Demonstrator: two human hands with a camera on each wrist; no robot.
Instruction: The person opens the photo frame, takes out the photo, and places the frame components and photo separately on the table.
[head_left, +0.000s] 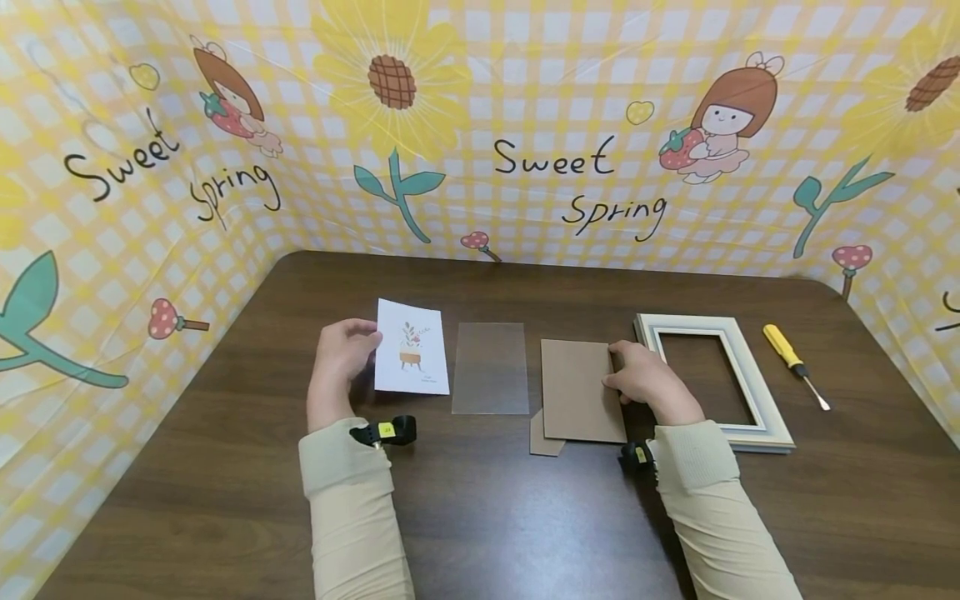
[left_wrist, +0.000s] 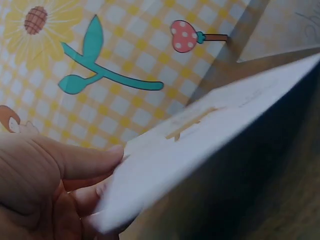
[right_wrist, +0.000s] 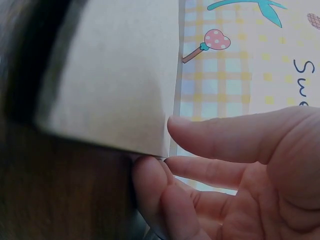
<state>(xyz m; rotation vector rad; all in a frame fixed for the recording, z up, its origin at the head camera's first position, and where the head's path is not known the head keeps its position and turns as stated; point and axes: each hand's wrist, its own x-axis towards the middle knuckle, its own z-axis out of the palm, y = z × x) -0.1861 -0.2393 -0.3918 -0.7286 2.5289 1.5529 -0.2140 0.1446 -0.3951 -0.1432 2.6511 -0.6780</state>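
My left hand [head_left: 341,362] pinches the left edge of a white picture card [head_left: 412,350] printed with a potted plant. In the left wrist view the thumb lies on the printed face of the tilted card [left_wrist: 155,170], fingers beneath. My right hand [head_left: 651,379] grips the right edge of a brown backing board [head_left: 581,387]. A smaller brown flap [head_left: 546,437] shows under its lower left corner. In the right wrist view thumb and fingers pinch a corner of the board [right_wrist: 120,85]. Between card and board lies a clear sheet [head_left: 491,371].
A white picture frame [head_left: 750,375] lies just right of my right hand. Farther right is a yellow-handled screwdriver [head_left: 783,346]. A yellow checked cloth [head_left: 517,100] with flowers and lettering rises around the back and sides of the dark wooden table [head_left: 480,517].
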